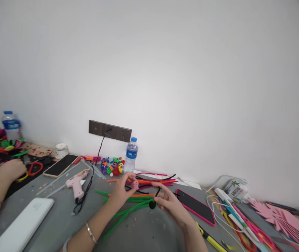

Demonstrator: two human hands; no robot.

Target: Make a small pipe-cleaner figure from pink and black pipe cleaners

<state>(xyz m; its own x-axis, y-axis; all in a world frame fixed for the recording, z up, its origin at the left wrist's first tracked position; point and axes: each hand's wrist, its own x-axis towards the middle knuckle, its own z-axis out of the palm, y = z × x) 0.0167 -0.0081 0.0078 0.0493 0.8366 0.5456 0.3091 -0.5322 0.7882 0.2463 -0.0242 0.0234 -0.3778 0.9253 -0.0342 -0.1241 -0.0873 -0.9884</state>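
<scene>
Pink pompom (134,183) sits pinched in the left hand (121,191) fingers, raised just above the worktop (144,231). The right hand (169,203) grips a black pipe cleaner (156,193) between closed fingers. Better, I'd judge, to steady both wrists and wrap tightly.

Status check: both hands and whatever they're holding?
Left hand pinches small pink fuzzy ball. Right hand pinches thin black pipe cleaner. Green pipe cleaners lie beneath.
</scene>
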